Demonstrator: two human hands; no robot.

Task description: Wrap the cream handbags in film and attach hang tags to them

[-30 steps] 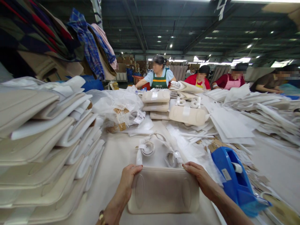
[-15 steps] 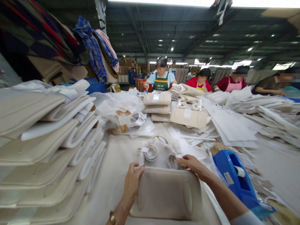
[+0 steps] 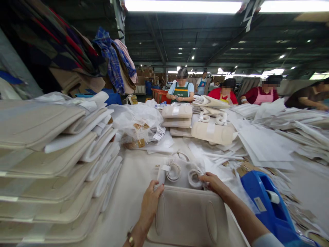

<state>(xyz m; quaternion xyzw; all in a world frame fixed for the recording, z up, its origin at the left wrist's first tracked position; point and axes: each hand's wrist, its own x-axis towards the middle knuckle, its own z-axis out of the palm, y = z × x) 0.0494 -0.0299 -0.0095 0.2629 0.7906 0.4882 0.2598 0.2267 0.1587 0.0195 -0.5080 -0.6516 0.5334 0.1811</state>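
A beige felt bag (image 3: 187,216) lies bottom-up on the table in front of me, with two oval marks on its base. My left hand (image 3: 151,202) grips its upper left corner, fingers curled over the edge. My right hand (image 3: 213,181) reaches past the upper right corner and pinches a rolled white strap (image 3: 194,177) that lies on the bag's white inner cloth. A second rolled strap (image 3: 174,171) sits just left of it.
A tall stack of beige felt pieces (image 3: 51,161) fills the left. A blue tape dispenser (image 3: 269,206) stands at my right. Plastic bags of tags (image 3: 138,128), folded bags (image 3: 177,116) and white sheets (image 3: 264,144) cover the table beyond. Several people work at the far side.
My right hand left the bag's upper right corner and moved up and left onto the rolled strap. The left hand kept its hold. The view tilted upward slightly.
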